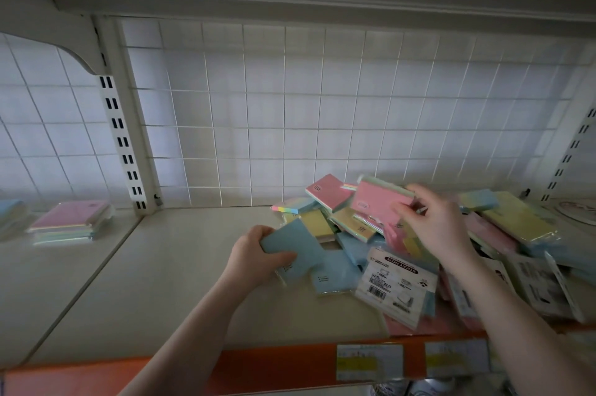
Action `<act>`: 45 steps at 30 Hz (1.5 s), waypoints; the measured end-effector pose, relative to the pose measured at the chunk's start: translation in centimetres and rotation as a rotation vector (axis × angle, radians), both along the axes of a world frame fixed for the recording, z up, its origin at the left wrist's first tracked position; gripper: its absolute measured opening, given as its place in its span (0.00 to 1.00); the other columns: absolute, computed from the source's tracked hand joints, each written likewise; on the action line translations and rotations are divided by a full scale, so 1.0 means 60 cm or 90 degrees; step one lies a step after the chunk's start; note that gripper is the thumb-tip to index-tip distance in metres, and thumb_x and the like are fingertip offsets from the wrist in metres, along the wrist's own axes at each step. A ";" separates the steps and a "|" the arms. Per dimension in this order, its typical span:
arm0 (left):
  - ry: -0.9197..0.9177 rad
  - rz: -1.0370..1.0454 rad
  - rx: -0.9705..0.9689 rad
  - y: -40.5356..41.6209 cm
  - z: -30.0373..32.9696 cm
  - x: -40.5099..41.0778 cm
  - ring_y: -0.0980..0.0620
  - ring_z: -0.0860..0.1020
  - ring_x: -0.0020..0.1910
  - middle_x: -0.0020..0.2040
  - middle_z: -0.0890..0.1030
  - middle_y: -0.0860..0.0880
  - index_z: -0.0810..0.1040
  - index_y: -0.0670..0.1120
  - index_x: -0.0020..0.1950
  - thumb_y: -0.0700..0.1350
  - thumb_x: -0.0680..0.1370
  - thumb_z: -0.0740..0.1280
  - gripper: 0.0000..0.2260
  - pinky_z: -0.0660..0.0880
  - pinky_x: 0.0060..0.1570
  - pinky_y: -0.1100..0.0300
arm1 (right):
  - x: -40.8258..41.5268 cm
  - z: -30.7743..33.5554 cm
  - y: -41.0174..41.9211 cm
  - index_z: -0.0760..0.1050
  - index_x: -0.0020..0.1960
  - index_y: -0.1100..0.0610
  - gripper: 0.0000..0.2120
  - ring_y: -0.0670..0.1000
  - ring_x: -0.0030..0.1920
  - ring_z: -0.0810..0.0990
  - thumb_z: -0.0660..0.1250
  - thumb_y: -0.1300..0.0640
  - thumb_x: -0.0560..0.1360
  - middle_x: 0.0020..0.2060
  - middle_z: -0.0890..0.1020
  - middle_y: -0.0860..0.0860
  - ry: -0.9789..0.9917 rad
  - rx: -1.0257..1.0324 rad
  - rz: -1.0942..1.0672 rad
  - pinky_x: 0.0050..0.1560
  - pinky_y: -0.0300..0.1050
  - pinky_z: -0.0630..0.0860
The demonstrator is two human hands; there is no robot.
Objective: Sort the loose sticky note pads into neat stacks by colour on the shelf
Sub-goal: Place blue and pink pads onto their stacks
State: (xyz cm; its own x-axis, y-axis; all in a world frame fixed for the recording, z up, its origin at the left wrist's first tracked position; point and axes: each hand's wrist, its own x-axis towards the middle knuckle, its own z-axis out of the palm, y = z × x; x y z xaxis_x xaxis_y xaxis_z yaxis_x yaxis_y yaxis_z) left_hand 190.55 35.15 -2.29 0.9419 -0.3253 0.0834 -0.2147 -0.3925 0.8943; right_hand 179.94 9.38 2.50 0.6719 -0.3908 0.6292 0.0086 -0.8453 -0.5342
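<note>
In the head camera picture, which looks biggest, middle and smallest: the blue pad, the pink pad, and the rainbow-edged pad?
1. The blue pad in the left hand and the pink pad in the right hand look about alike; the blue one is nearer, so I can't rank them.
2. The rainbow-edged pad looks smallest, though it's partly covered.
</note>
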 end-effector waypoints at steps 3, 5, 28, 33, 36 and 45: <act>0.043 0.012 -0.096 0.006 0.005 0.002 0.51 0.77 0.36 0.41 0.78 0.48 0.75 0.47 0.48 0.37 0.69 0.75 0.13 0.74 0.32 0.63 | 0.005 0.016 0.009 0.76 0.49 0.56 0.06 0.46 0.39 0.80 0.70 0.60 0.73 0.38 0.81 0.46 0.003 0.167 0.043 0.36 0.38 0.73; 0.068 0.028 -0.168 0.012 0.009 0.001 0.49 0.76 0.36 0.41 0.79 0.45 0.76 0.47 0.46 0.35 0.69 0.74 0.12 0.75 0.34 0.60 | 0.007 0.022 0.016 0.75 0.45 0.57 0.04 0.46 0.37 0.79 0.70 0.61 0.73 0.36 0.81 0.46 0.001 0.229 0.068 0.35 0.41 0.71; 0.092 0.180 -0.355 0.385 0.051 0.069 0.48 0.78 0.41 0.46 0.79 0.44 0.75 0.42 0.48 0.38 0.77 0.66 0.01 0.73 0.39 0.57 | 0.189 0.026 0.342 0.75 0.43 0.62 0.04 0.48 0.25 0.71 0.68 0.63 0.74 0.28 0.76 0.52 0.134 0.318 0.265 0.21 0.35 0.63; 0.092 0.226 -0.352 0.529 0.042 0.129 0.49 0.77 0.39 0.44 0.79 0.43 0.75 0.41 0.47 0.38 0.77 0.66 0.01 0.75 0.34 0.61 | 0.260 0.021 0.483 0.75 0.40 0.62 0.05 0.48 0.24 0.70 0.67 0.63 0.74 0.26 0.74 0.52 0.146 0.350 0.284 0.20 0.34 0.63; 0.097 0.242 -0.351 0.607 0.039 0.167 0.51 0.76 0.37 0.41 0.79 0.45 0.74 0.43 0.44 0.37 0.77 0.65 0.03 0.73 0.33 0.62 | 0.308 0.018 0.565 0.75 0.41 0.63 0.05 0.49 0.25 0.70 0.67 0.62 0.75 0.26 0.73 0.54 0.150 0.375 0.288 0.19 0.34 0.62; 0.150 0.226 -0.337 0.750 0.023 0.244 0.49 0.76 0.37 0.43 0.79 0.44 0.75 0.42 0.50 0.38 0.78 0.65 0.02 0.73 0.36 0.58 | 0.438 0.005 0.713 0.73 0.37 0.60 0.10 0.43 0.19 0.67 0.69 0.59 0.74 0.26 0.71 0.52 0.167 0.439 0.237 0.18 0.34 0.60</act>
State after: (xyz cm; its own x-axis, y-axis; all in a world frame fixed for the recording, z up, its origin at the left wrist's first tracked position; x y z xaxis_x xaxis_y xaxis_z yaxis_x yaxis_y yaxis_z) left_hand 205.18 80.15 -0.92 0.9966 0.0348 -0.0748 0.0710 0.1003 0.9924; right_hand 206.24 52.17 2.83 0.9254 -0.3544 0.1340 0.0259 -0.2938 -0.9555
